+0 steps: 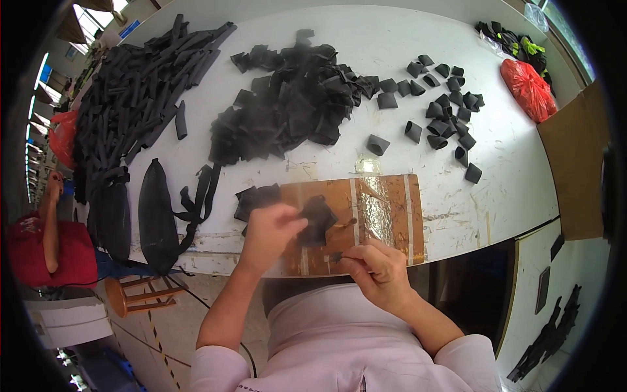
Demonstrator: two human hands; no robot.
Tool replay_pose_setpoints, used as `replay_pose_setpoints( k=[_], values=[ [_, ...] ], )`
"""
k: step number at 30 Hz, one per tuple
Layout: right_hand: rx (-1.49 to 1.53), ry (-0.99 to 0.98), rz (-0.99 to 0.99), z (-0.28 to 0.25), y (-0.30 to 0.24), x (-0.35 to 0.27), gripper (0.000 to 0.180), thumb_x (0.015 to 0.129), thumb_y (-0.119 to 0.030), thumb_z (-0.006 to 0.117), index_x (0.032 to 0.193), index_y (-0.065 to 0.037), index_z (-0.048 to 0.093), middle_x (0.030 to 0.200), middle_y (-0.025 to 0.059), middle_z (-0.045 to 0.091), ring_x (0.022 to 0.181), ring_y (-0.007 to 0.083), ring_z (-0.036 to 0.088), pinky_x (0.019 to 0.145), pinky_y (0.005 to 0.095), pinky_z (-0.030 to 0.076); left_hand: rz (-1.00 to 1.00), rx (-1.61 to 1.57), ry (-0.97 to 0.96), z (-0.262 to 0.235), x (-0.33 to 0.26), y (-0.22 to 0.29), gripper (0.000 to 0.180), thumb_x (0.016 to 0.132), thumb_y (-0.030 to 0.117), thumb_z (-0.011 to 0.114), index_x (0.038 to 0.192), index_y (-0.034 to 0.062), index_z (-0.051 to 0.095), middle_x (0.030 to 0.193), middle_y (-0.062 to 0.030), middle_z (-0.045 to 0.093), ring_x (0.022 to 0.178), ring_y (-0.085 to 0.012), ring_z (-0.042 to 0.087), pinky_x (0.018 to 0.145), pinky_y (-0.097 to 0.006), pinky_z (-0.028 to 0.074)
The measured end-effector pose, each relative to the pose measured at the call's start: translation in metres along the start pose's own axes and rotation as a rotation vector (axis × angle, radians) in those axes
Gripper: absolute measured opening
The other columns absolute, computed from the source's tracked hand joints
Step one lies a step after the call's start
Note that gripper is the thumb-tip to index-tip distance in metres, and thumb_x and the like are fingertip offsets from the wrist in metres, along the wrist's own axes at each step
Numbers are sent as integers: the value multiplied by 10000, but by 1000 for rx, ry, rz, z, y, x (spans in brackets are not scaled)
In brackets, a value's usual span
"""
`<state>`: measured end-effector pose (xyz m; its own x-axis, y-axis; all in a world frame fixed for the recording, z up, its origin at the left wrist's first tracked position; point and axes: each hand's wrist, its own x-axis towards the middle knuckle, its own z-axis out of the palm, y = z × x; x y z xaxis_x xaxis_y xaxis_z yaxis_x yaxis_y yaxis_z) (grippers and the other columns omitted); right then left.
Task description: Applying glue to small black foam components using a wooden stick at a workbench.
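My left hand (273,228) is closed on the edge of a small black fabric piece (319,221), over a brown cardboard sheet (401,215) at the table's near edge. To its right, my right hand (379,269) pinches a small dark thing at its fingertips, too small to name. More black fabric pieces (258,196) lie just beyond my left wrist, partly hidden by the hand. Clear tape runs across the cardboard in strips.
A large heap of black fabric pieces (287,98) lies at mid-table. Short black tubes (413,130) are scattered to the right, long black strips (137,85) piled left. Red plastic bag (528,88) and cardboard box (575,163) stand at right. Another person (52,248) is at far left, near a wooden stool (140,295).
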<state>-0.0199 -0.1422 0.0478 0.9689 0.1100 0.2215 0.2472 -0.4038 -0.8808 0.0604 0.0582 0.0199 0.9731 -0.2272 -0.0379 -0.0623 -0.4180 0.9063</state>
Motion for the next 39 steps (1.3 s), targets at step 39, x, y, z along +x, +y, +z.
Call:
replay_pose_setpoints(
  k=[39],
  values=[
    [683, -197, 206, -41, -55, 56, 314, 874, -337, 529, 742, -52, 542, 639, -41, 452, 591, 18, 353, 490, 187, 281, -232, -1657, -322, 13, -25, 109, 163, 795, -40, 496, 950, -3, 529, 777, -82, 585, 450, -34, 455, 378, -153, 330]
  ],
)
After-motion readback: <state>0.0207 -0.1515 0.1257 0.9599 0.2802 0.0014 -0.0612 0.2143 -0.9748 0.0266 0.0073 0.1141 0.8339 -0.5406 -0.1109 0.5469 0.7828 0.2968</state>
